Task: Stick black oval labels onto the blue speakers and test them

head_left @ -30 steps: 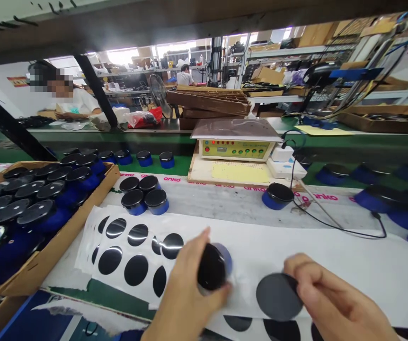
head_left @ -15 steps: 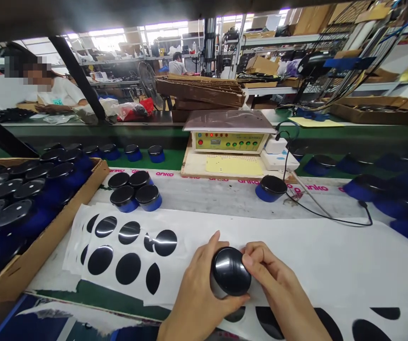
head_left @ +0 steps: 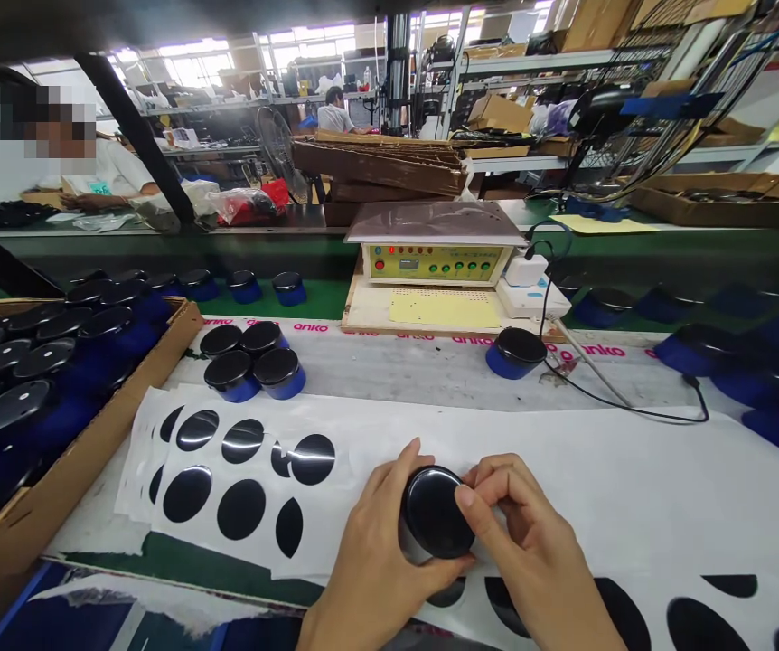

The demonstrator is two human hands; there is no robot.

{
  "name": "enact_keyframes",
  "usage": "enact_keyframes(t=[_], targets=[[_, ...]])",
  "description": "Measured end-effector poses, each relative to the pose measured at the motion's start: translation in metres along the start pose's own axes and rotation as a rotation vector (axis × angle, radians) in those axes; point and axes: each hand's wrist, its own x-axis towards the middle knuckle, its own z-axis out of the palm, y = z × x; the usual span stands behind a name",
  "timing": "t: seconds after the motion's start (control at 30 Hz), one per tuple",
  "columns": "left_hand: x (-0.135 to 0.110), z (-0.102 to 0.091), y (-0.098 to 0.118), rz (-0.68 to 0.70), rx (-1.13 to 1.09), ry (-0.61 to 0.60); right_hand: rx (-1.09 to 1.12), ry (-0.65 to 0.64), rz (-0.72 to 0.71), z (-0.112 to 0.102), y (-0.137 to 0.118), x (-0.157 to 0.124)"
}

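Observation:
Low in the middle of the view, a round piece with a glossy black top (head_left: 436, 514) sits between my hands. My left hand (head_left: 380, 551) is wrapped round its left side, thumb along the near edge and fingers behind. My right hand (head_left: 525, 533) is closed at its right edge, with the thumb pressed on the rim of the black top and the other fingers curled under. The sides of the piece are mostly hidden. To the left lie white sheets (head_left: 355, 425) bearing black round stickers (head_left: 241, 509), one of them cut to a pointed oval (head_left: 288, 527).
Several blue cylinders with black tops (head_left: 279, 372) stand behind the sheets, and one more (head_left: 515, 353) stands by a cable. A cardboard box (head_left: 111, 434) full of them is at left. A control box (head_left: 436, 258) stands at the back. A person (head_left: 108, 172) sits across the bench.
My right thumb has slid slightly inward over the rim of the black top. The bright reflection on the top has faded as the piece tilted. My left hand keeps its hold.

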Motion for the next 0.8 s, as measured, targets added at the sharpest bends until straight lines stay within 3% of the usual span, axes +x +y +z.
enact_keyframes(t=[0.23,0.47,0.57,0.7,0.8], targets=[[0.001,0.003,0.002,0.006,0.015,0.055,-0.081,0.057,-0.008,0.004,0.001,-0.006],[0.002,-0.001,0.003,0.047,0.083,0.035,-0.03,0.103,0.036,0.01,-0.007,-0.008],[0.006,-0.002,0.002,0.143,0.148,0.053,-0.037,0.123,0.034,0.011,-0.003,-0.008],[0.002,0.003,0.003,0.347,0.4,0.087,0.06,0.191,0.063,0.006,0.009,-0.005],[-0.007,0.005,0.009,0.376,0.579,0.086,0.139,0.19,0.12,-0.006,0.014,0.002]])
